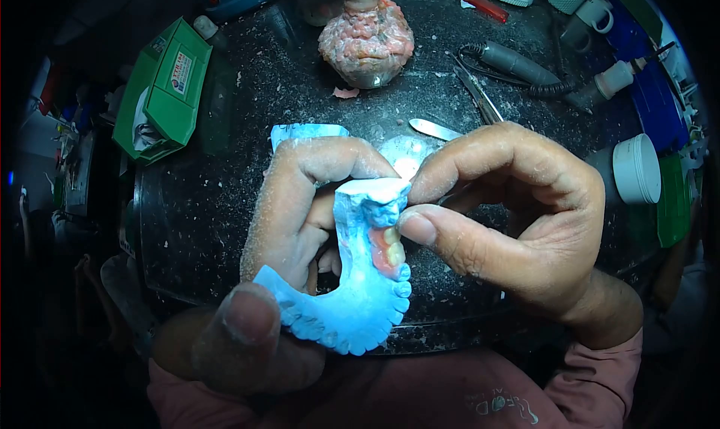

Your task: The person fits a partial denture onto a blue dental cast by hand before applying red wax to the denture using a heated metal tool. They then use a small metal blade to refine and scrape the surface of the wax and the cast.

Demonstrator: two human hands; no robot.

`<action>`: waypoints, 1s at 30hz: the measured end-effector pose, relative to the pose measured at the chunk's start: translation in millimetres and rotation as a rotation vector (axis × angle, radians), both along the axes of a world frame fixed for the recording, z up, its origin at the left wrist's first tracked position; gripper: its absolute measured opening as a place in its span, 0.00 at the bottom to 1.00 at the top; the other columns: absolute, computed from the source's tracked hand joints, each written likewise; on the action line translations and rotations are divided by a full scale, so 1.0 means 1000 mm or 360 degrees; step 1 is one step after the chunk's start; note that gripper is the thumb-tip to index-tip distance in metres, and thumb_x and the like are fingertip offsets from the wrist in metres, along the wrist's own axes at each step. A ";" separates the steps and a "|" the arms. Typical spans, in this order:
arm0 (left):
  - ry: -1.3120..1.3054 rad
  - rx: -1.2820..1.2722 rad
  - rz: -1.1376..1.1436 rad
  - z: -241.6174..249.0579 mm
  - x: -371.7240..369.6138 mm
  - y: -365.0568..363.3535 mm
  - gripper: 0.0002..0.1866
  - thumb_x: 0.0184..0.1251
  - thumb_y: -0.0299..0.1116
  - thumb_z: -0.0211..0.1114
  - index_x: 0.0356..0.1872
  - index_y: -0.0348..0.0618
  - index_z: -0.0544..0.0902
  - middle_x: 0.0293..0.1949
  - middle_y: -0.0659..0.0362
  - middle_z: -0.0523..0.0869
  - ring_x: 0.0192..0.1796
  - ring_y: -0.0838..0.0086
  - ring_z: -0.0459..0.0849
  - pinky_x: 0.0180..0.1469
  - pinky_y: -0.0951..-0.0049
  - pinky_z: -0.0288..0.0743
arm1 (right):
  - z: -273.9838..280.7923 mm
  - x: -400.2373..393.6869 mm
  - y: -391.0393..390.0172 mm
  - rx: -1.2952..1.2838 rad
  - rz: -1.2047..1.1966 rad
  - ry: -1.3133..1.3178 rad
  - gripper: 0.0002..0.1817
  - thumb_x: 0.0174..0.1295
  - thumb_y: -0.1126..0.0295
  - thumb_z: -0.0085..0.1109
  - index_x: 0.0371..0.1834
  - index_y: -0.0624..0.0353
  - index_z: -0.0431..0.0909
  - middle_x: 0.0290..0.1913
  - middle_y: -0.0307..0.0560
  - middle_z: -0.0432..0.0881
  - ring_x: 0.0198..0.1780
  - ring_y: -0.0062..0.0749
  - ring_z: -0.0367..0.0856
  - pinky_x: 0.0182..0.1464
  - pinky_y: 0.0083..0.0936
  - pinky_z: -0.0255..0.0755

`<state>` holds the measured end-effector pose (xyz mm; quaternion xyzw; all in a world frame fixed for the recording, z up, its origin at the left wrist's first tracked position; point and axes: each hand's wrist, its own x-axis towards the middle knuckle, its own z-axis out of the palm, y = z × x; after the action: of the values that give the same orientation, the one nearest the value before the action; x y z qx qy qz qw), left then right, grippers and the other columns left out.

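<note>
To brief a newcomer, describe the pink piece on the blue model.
Over the table, the left hand holds a curved blue model. The pink piece sits on it beside the right thumb; unlike neighbouring blue teeth, its own are yellowish.

Both of the person's 2 hands are raised over the near edge of the desk (225, 256). The left hand (279, 230), dusted pale, is curled in a grip, index finger arched, thumb (251, 320) extended nearest the body. The right hand (525, 256) bends inward at the wrist, its thumb and index fingertips slightly apart, other fingers folded behind.
</note>
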<state>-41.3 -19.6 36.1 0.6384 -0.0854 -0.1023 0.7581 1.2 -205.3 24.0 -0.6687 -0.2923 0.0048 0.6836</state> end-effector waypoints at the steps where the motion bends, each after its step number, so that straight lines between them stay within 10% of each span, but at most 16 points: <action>1: -0.0021 0.0013 -0.0009 -0.001 0.000 0.000 0.46 0.60 0.75 0.38 0.52 0.34 0.66 0.46 0.51 0.72 0.50 0.71 0.74 0.57 0.68 0.65 | 0.001 -0.002 0.001 0.0001 -0.0001 0.0001 0.10 0.53 0.80 0.69 0.38 0.68 0.80 0.37 0.50 0.84 0.37 0.25 0.85 0.38 0.18 0.82; 5: -0.0119 0.0445 -0.0027 -0.006 0.006 0.002 0.49 0.59 0.78 0.31 0.52 0.34 0.65 0.46 0.50 0.72 0.49 0.70 0.74 0.57 0.67 0.65 | -0.001 -0.005 0.002 -0.0099 -0.0128 -0.0139 0.11 0.52 0.82 0.70 0.38 0.69 0.81 0.36 0.52 0.85 0.36 0.26 0.86 0.38 0.19 0.82; 7: -0.0184 0.0141 0.0121 -0.008 0.007 -0.004 0.31 0.64 0.54 0.65 0.53 0.39 0.67 0.43 0.57 0.74 0.35 0.84 0.76 0.32 0.87 0.70 | -0.002 -0.002 0.001 -0.0182 -0.0188 -0.0333 0.11 0.50 0.83 0.70 0.37 0.69 0.81 0.35 0.53 0.85 0.35 0.27 0.86 0.37 0.19 0.81; 25: 0.0686 -0.0881 -0.0373 -0.002 0.009 0.019 0.53 0.50 0.77 0.48 0.60 0.32 0.61 0.40 0.53 0.76 0.40 0.75 0.76 0.41 0.76 0.70 | 0.015 0.004 -0.009 -0.0509 -0.0126 -0.0930 0.13 0.48 0.85 0.63 0.40 0.68 0.79 0.37 0.53 0.84 0.41 0.37 0.86 0.39 0.24 0.82; 30: 0.0769 -0.1041 -0.0077 0.008 0.004 0.012 0.46 0.56 0.71 0.49 0.54 0.29 0.63 0.41 0.46 0.77 0.37 0.67 0.80 0.42 0.74 0.75 | -0.007 0.002 0.000 -0.0260 -0.0216 -0.1136 0.13 0.52 0.78 0.69 0.41 0.59 0.80 0.43 0.47 0.80 0.47 0.39 0.86 0.48 0.30 0.85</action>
<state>-36.8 -7.2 43.9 0.3190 0.0522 -0.2347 0.9168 3.2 -205.1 17.1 -0.6985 -0.4660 -0.2508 0.4817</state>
